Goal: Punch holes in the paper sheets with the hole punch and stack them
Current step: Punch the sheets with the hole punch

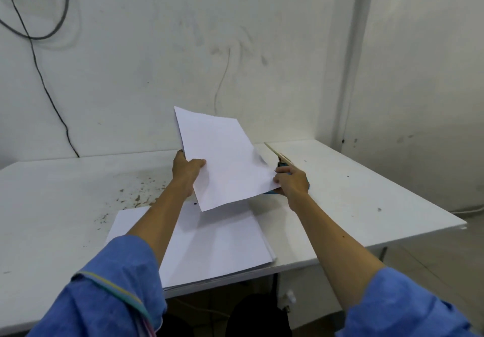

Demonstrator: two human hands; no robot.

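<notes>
Two hands [187, 173] [292, 182] hold one blank sheet [227, 158] above a stack [217, 245].

the held sheet [225, 158] is covering most of the hole punch [281, 165] — only a blue sliver and a pale lever are showing beside the right hand [292, 183]. the left hand [187, 173] is hiding its fingers behind the paper. the stack [214, 247] is lying partly under the forearms — both blue sleeves [110, 289] are running off the bottom edge.
</notes>
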